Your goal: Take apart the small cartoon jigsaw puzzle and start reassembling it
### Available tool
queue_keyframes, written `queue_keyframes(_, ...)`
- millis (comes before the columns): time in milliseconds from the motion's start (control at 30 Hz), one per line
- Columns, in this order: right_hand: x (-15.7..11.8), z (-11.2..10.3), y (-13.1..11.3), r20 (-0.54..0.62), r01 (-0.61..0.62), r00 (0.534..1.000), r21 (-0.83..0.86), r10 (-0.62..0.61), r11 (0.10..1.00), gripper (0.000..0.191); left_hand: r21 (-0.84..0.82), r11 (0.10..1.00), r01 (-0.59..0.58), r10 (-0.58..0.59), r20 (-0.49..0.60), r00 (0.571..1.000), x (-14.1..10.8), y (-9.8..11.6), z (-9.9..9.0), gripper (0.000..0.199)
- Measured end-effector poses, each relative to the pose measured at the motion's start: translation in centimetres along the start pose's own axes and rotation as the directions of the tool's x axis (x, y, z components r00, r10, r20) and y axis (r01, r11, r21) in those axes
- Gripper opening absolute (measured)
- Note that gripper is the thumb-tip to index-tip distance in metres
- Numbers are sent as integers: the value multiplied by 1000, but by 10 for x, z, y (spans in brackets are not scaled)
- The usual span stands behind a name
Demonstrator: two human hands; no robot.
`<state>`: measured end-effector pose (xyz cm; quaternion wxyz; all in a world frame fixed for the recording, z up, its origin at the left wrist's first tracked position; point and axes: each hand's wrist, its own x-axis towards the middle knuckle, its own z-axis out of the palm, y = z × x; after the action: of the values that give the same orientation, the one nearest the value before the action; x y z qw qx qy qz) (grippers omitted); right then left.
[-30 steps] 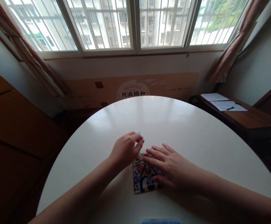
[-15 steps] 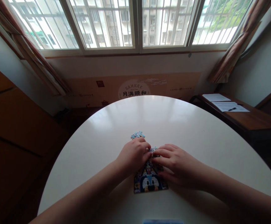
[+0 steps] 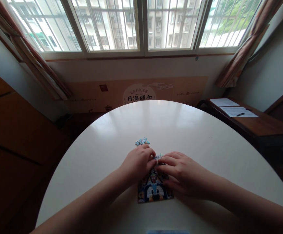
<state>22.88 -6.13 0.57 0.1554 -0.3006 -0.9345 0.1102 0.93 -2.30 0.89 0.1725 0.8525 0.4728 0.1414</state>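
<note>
A jigsaw puzzle (image 3: 155, 193) with a blue cartoon dog face lies on the white table, partly assembled, its near edge facing me. My left hand (image 3: 139, 161) is over its upper left part, thumb and index finger curled into a pinch; whatever is between them is too small and hidden to make out. From the right, my right hand (image 3: 178, 170) reaches over the puzzle with its fingers stretched out, the fingertips touching its upper part close to my left thumb. A small pile of loose puzzle pieces (image 3: 142, 141) sits just beyond my left hand. My hands cover much of the puzzle's middle.
The round white table (image 3: 83, 182) fills the foreground. A blue-edged item (image 3: 168, 232) shows at the bottom of the view. On the right, a wooden desk (image 3: 273, 125) holds papers (image 3: 239, 111) and a pen. Behind stand a printed cardboard panel (image 3: 180, 89) and barred windows.
The whole view has shifted slightly. Both hands stay on the puzzle in nearly the same pose, with only slight finger movement.
</note>
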Motion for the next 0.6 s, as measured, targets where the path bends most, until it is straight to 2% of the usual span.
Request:
queue_keyframes(233, 0, -3, -5, 16, -5, 1000, -3, 5, 1000, 35, -47, 999, 26, -24, 38, 999, 4, -2, -4, 8)
queue_keyframes(600, -1, -1, -6, 22, -11, 1000, 9, 11, 1000, 38, -69, 996, 51, -48, 39, 998, 5, -5, -2, 9)
